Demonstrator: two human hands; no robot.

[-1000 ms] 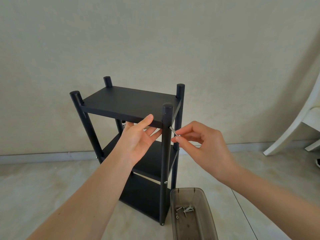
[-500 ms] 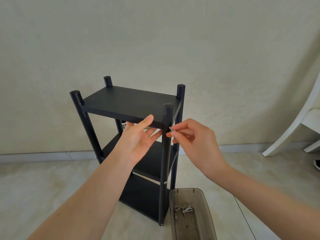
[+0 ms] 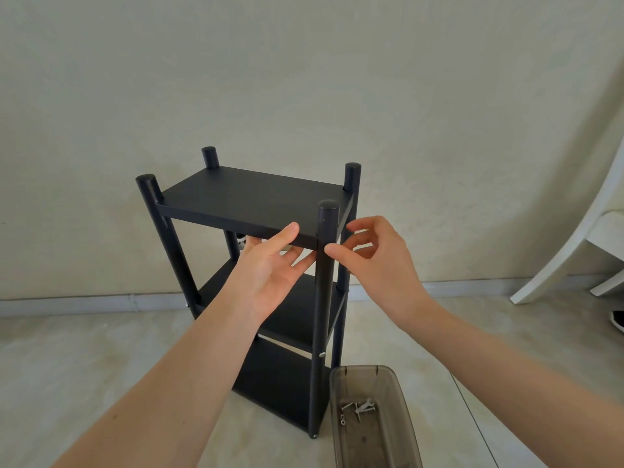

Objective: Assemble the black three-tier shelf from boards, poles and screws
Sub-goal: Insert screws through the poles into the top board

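Two hands work at the near-right pole (image 3: 326,265) of the black three-tier shelf (image 3: 256,201): left hand (image 3: 270,268) flat under its top board, right hand (image 3: 374,261) pinching at the pole; the screw itself isn't visible. Smoky plastic tray (image 3: 401,434) near right.

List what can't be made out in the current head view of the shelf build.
- Screw at the front right pole: hidden behind the right hand fingertips; no telling if one is pinched.
- Left hand fingers: tucked under the top board.
- Hardware in the brown tray: too small to count; the tray is cut off by the bottom edge.
- White chair: cut off at the right edge.
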